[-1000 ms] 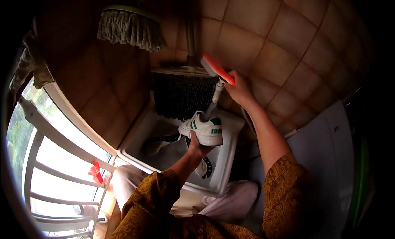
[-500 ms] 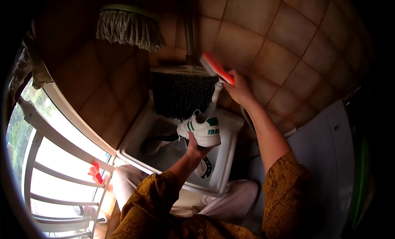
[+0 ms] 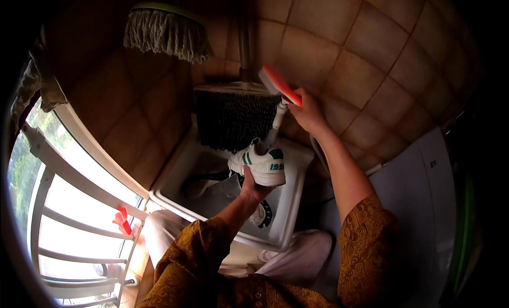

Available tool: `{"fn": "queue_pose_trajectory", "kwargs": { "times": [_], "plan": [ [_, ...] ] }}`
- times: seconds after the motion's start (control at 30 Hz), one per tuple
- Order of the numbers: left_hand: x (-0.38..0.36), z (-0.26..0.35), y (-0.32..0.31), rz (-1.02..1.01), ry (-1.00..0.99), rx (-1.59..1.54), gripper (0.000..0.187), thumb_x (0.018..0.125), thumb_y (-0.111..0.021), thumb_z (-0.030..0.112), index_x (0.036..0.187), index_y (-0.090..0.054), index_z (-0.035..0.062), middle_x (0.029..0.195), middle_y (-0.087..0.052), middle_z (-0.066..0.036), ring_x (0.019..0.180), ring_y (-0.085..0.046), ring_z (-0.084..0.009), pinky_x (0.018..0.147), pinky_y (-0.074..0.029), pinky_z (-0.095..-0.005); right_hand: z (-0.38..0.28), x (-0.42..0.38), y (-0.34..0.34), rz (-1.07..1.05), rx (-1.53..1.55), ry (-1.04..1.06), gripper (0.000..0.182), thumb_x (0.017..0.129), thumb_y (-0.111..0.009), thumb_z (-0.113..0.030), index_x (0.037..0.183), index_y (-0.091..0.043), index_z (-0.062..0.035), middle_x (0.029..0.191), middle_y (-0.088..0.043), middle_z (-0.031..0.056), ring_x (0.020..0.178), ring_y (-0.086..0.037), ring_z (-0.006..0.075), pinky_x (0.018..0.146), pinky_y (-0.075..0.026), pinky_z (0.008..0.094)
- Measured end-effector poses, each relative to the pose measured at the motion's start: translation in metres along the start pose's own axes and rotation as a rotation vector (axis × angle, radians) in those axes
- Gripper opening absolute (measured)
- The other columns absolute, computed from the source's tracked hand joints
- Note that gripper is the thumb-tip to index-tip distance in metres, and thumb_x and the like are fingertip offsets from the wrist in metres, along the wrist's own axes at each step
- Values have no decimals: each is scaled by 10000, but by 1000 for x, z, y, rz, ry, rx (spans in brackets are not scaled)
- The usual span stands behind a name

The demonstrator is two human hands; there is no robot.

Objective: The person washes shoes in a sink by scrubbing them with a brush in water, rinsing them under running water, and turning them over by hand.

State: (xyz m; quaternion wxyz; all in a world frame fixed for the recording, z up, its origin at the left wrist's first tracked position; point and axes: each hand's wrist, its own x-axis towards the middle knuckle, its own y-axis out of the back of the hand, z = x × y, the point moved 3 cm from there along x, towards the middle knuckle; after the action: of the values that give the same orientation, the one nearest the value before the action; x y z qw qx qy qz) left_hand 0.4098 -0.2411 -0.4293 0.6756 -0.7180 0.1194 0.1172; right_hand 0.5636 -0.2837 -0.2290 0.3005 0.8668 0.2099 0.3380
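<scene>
The left hand (image 3: 253, 187) gripped the sneaker (image 3: 260, 163) from below, heel toward the person, while the right hand (image 3: 306, 113), above it, gripped the orange brush (image 3: 279, 85).

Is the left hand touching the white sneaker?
Touching. The head view shows the left hand gripping the white sneaker from beneath, above the sink.

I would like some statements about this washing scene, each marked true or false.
1. The left hand holds a white shoe with green marks. True.
2. The right hand holds a blue sponge. False: it holds an orange brush.
3. The shoe is over a white basin. True.
4. A mop lies inside the basin. False: it hangs high by the tiled wall.
5. A red peg is on the window railing. True.
</scene>
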Motion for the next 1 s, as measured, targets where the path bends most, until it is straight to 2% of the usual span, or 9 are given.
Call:
{"fn": "queue_pose_trajectory", "kwargs": {
  "times": [0.27,0.37,0.43,0.5,0.6,0.67,0.8,0.83,1.0],
  "plan": [
    [8,3,4,11,27,52,743,850,-122,664,1297,-394,136,1245,-477,-117,1121,-460,-332,955,-360,-520,-16,-27,2,49,-29,45,244,798,-583,-65,1017,-486,-16,932,-599,128,880,-579,215,778,-437,311],
    [9,5,7,-24,33,101,744,850,-112,663,1295,-397,139,1242,-480,-119,1110,-469,-329,944,-363,-522,-18,-63,2,310,65,332,228,841,-545,-75,1048,-467,-22,826,-555,104,764,-555,186,689,-438,298],
    [10,6,7,-17,40,85,745,848,-112,667,1294,-398,143,1245,-479,-116,1108,-469,-328,942,-363,-523,-7,-102,-1,237,56,117,247,840,-554,-121,1055,-466,-37,862,-579,171,795,-597,297,657,-456,360],
    [10,6,9,-7,47,76,746,846,-113,670,1294,-399,147,1247,-477,-114,1107,-470,-328,940,-363,-524,15,-142,-17,187,293,-94,233,883,-519,-179,1053,-455,-34,724,-548,92,575,-567,166,526,-449,321],
    [8,8,7,25,36,46,740,845,-128,672,1294,-399,150,1249,-476,-110,1100,-473,-329,942,-359,-525,41,-181,-30,148,321,-182,218,879,-529,-207,1030,-470,-61,722,-538,28,545,-528,133,490,-422,271],
    [2,8,6,-12,-37,55,689,878,-186,619,1336,-333,125,1321,-411,-116,1183,-410,-340,983,-319,-544,65,-201,-46,92,707,-785,235,870,-548,-266,1011,-476,-92,726,-538,14,553,-532,117,456,-384,243],
    [6,12,17,-29,-48,75,671,884,-228,604,1333,-337,117,1336,-402,-112,1205,-393,-335,1005,-292,-539,70,-197,-64,-111,955,-1167,542,767,-594,-561,1014,-470,-95,778,-582,29,571,-552,120,428,-326,210],
    [7,15,23,-21,-76,108,652,887,-273,584,1332,-336,112,1338,-402,-104,1212,-388,-328,1014,-289,-522,79,-199,-75,-155,859,-1196,671,713,-540,-693,1030,-493,-103,801,-601,21,596,-565,128,407,-295,216],
    [14,29,43,-12,-134,183,592,894,-391,508,1326,-342,107,1331,-416,-82,1216,-389,-303,1031,-294,-466,69,-192,-94,-405,892,-1114,764,685,-435,-788,1089,-531,-147,804,-605,-8,577,-531,116,406,-292,222]
  ]
}}
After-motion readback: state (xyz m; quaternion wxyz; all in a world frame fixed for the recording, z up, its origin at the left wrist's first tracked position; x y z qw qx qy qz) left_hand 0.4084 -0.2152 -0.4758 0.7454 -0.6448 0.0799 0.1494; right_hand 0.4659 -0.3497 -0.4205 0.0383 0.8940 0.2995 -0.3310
